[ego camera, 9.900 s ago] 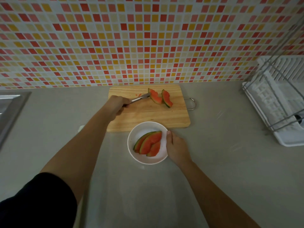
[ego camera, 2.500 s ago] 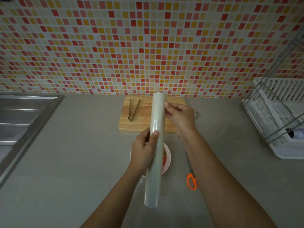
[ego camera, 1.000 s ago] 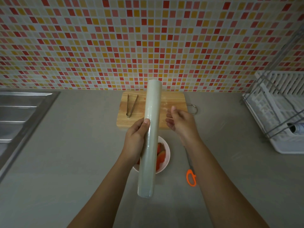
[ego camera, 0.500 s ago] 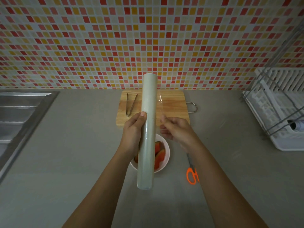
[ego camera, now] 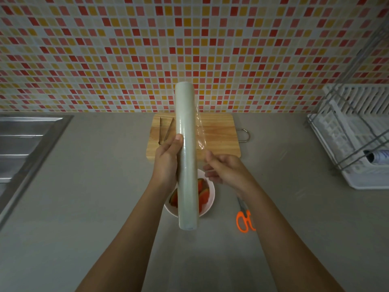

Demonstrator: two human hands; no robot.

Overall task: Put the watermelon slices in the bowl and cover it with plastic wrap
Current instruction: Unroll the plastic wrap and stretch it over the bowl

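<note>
From my feed, the white bowl [ego camera: 212, 199] sits on the grey counter [ego camera: 84, 186] just in front of the wooden cutting board [ego camera: 219, 135]. It holds the watermelon slices [ego camera: 203, 198], red flesh with green rind. I can make out about 3 pieces, but the rest of the bowl is hidden.

What hides it is the plastic wrap roll [ego camera: 186, 154], held nearly upright above the bowl, so that its lower end covers the bowl's middle. The left hand [ego camera: 167, 163] grips the roll from the left side, thumb up along its front. A loose flap of film [ego camera: 200, 131] has peeled off the roll's right edge and hangs over the board. The right hand [ego camera: 227, 171] is just right of the roll with its fingers curled toward that flap. They are blurred, and I cannot tell whether they pinch the film or only reach for it.

Metal tongs [ego camera: 165, 129] lie on the board's left part. Orange-handled scissors [ego camera: 245, 220] lie on the counter right of the bowl, partly behind the right forearm.

The white dish rack [ego camera: 357, 133] at the right is cut off by the frame edge. It holds 1 rolled item [ego camera: 376, 157] with bluish marks too small to read. The steel sink [ego camera: 25, 144] is cut off at the left.
</note>
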